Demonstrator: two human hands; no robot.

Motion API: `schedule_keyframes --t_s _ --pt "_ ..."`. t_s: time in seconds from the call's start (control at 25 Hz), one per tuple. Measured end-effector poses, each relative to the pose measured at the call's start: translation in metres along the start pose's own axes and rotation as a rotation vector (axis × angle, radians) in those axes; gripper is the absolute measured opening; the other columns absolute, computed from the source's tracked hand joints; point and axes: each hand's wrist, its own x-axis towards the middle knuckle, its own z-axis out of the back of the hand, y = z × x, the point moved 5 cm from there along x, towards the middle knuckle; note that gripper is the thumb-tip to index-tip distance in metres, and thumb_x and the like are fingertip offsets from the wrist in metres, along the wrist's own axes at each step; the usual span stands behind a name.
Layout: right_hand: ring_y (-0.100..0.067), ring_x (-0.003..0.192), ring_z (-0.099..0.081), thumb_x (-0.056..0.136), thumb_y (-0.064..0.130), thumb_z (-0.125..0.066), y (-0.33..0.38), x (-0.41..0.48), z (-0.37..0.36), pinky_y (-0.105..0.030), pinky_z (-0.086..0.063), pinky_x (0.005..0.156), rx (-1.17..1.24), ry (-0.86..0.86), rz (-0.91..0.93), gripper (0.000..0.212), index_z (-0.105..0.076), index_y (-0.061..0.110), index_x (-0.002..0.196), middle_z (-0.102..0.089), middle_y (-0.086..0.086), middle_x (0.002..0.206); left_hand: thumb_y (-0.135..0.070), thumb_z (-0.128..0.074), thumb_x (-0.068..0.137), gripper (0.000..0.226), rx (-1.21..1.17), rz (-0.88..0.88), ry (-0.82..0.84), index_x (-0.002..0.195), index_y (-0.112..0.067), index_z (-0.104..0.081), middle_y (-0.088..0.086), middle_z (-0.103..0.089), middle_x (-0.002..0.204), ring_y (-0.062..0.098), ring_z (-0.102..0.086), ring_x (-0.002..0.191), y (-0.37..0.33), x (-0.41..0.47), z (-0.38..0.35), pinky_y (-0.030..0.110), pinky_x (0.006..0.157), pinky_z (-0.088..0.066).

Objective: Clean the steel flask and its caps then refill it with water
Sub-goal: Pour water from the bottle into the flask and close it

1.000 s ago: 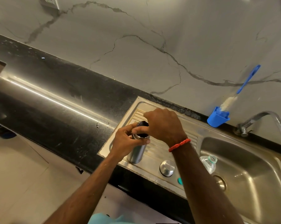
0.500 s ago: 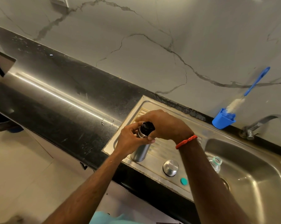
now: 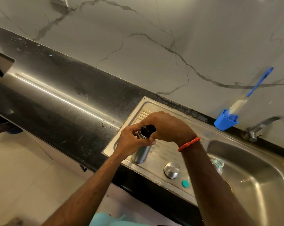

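Brushed steel flask (image 3: 141, 155), glossy steel sink (image 3: 258, 181)

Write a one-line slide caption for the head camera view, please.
Left hand holds the steel flask on the sink drainboard while the right hand grips its black cap.

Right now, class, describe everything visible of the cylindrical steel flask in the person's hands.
The cylindrical steel flask stands roughly upright at the front edge of the steel drainboard. Its body is reflective, its neck ringed. The left hand grips its upper body; the right hand grips the black cap atop it.
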Motion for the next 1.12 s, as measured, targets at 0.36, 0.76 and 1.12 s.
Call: schedule_keyframes --t_s 0.36,0.76,1.12 --pt "-0.015 0.079 -0.059 0.084 0.072 -0.056 -0.016 0.007 -0.009 -0.026 -0.045 0.07 -0.199 -0.231 -0.213 0.06 -0.065 0.02 0.112 -0.07 -0.003 0.098 -0.024 -0.095 0.063 0.046 0.047 -0.029 -0.005 0.105 -0.025 -0.076 -0.007 -0.078 0.091 0.01 -0.074 0.09 -0.003 0.001 -0.001 0.028 0.082 -0.06" --pt "-0.017 0.104 -0.064 0.085 0.032 -0.076 -0.004 0.003 -0.012 -0.029 -0.049 0.094 -0.046 -0.109 0.084 0.049 -0.062 0.024 0.131 -0.071 0.0 0.115 -0.015 -0.096 0.056 0.053 0.039 -0.036 -0.062 0.103 -0.023 -0.075 -0.009 -0.078 0.091 0.008 -0.074 0.088 -0.004 0.0 0.0 0.021 0.078 -0.059" --pt "-0.014 0.064 -0.051 0.093 0.071 -0.038 -0.012 0.005 -0.025 -0.026 -0.041 0.062 -0.29 -0.367 -0.118 0.06 -0.06 0.018 0.106 -0.06 0.001 0.078 -0.039 -0.085 0.062 0.039 0.146 -0.06 -0.124 0.095 -0.02 -0.077 -0.006 -0.076 0.078 0.012 -0.074 0.076 -0.003 -0.002 -0.002 0.032 0.068 -0.064"
